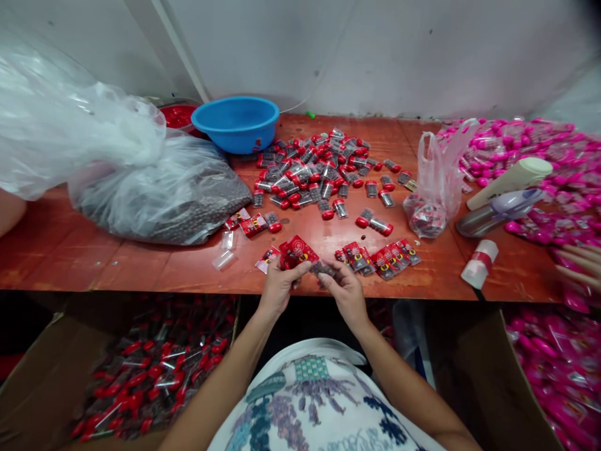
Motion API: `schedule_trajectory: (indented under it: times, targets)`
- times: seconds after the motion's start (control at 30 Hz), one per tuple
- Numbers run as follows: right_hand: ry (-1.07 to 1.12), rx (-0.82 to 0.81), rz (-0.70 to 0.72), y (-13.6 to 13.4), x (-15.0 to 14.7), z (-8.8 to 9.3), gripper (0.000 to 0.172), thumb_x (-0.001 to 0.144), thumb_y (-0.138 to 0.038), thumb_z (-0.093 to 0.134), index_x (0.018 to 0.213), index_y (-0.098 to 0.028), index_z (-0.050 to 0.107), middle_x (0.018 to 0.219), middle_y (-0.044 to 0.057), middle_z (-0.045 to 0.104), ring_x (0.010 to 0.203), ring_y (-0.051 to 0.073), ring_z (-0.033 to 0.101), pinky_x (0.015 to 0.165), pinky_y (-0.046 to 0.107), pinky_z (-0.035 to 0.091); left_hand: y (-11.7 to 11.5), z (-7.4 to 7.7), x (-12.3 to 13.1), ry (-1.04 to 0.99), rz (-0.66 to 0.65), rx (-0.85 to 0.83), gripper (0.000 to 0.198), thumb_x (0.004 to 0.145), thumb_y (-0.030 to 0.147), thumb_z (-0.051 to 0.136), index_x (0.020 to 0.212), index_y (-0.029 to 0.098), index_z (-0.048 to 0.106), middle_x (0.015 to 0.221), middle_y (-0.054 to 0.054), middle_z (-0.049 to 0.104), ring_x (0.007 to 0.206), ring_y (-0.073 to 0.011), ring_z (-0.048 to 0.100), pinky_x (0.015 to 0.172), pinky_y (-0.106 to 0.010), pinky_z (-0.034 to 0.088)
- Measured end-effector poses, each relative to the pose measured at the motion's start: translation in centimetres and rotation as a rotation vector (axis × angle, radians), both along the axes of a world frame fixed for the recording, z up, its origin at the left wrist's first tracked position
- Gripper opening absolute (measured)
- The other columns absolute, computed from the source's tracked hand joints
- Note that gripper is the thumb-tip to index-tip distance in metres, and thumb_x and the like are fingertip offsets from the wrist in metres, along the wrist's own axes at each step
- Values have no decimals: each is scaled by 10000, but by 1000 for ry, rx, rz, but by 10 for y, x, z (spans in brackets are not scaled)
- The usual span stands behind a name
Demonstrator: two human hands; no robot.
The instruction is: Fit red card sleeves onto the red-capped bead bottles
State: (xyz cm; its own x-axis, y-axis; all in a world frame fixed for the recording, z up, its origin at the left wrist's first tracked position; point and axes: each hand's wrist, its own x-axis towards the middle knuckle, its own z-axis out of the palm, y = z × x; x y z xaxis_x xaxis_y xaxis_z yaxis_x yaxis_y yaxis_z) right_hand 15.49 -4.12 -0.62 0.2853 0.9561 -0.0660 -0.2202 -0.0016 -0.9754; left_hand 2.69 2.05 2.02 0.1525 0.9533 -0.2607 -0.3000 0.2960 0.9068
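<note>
At the front edge of the table, my left hand is closed on a red printed packet. My right hand pinches a small clear container of dark pellets, held against the packet's lower right side. Whether the container is inside the packet cannot be made out. Just right of my hands lie several filled red packets in overlapping rows. Another packet rests left of my left hand. Beyond is a pile of small clear containers with red caps.
A clear plastic bag of dark pellets and a blue basin stand left. To the right are a thin plastic bag, two bottles, a white roll, pink items and another person's hand. Filled boxes sit below.
</note>
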Motion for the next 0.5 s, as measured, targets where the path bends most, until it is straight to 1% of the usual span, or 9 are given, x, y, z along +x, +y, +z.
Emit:
schedule_trajectory:
  times: [0.1, 0.17, 0.23, 0.3, 0.37, 0.43, 0.5]
  targets:
    - [120, -58, 38, 1, -3, 2, 311, 750, -355, 689, 1011, -208, 606, 856, 10, 692, 632, 127, 621, 613, 276, 550, -4, 0, 1, 3, -39, -28, 259, 585, 253, 808, 635, 149, 576, 508, 58, 494, 396, -39, 365, 374, -180, 260]
    - [119, -53, 37, 2, -4, -1, 295, 752, -350, 692, 987, -210, 582, 825, -1, 683, 646, 125, 620, 613, 260, 538, -6, -2, 3, 19, -52, -41, 250, 588, 259, 806, 659, 151, 593, 509, 55, 502, 394, -44, 373, 370, -182, 261]
    - [56, -30, -14, 3, -5, -7, 281, 755, -340, 694, 975, -215, 572, 825, -5, 667, 699, 132, 623, 641, 256, 532, -8, -3, 4, 47, -52, -56, 250, 585, 263, 808, 684, 152, 606, 507, 55, 506, 387, -44, 370, 359, -180, 250]
    - [-28, -25, -43, 3, -3, -11, 282, 760, -337, 691, 992, -219, 584, 840, 0, 647, 713, 134, 616, 654, 258, 529, -7, -4, 4, 76, -63, -76, 256, 582, 265, 811, 692, 154, 609, 499, 58, 501, 381, -43, 364, 349, -177, 237]
    - [-81, -23, -20, 3, 0, -12, 343, 768, -326, 681, 1085, -235, 587, 895, 6, 628, 700, 128, 607, 655, 262, 529, -6, -5, 2, 96, -68, -79, 259, 588, 271, 809, 674, 155, 594, 489, 58, 491, 376, -42, 359, 341, -172, 231]
    - [-133, 0, 44, 5, 4, -10, 417, 779, -300, 667, 1184, -266, 572, 969, 12, 602, 727, 126, 604, 686, 267, 529, -4, -6, 0, 96, -57, -71, 260, 596, 279, 803, 665, 157, 585, 481, 59, 481, 373, -40, 355, 336, -167, 228]
    - [-201, 33, 87, 7, 8, -8, 401, 793, -280, 646, 1191, -285, 596, 989, 13, 580, 756, 128, 600, 714, 267, 526, -3, -7, 0, 81, -49, -82, 255, 598, 286, 800, 675, 157, 594, 483, 57, 485, 371, -40, 359, 333, -161, 232]
